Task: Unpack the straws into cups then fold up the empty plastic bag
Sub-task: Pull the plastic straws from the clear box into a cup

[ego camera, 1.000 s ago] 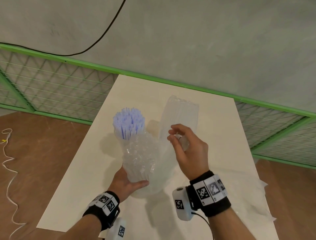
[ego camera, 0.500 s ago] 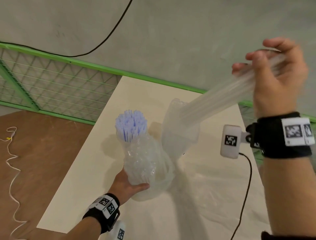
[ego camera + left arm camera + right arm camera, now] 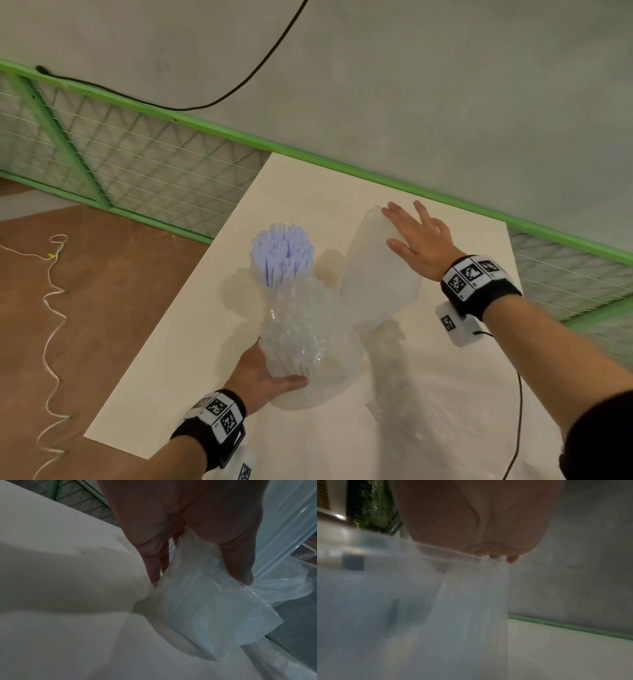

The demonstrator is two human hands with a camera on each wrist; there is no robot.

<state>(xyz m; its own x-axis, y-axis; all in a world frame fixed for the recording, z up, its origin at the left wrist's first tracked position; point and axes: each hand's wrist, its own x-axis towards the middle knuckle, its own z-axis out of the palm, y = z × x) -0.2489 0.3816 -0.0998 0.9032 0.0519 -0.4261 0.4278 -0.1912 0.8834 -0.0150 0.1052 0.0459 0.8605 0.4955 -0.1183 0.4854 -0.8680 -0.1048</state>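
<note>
A bunch of blue straws stands upright out of a crumpled clear plastic bag on the white table. My left hand grips the bag-wrapped base from the left; in the left wrist view its fingers and thumb curl round the plastic. To the right leans a tall bundle of clear straws in a clear holder. My right hand lies flat and open on the bundle's top. The right wrist view shows the palm on the straw ends.
Loose clear plastic film lies spread over the near right of the table. A green mesh fence and a grey wall run behind the table's far edge. A white cord trails on the brown floor at the left.
My right hand lifted a bunch of clear straws up to the right, then came back down. It now rests flat on the bundle's top. The left hand has kept its grip.
</note>
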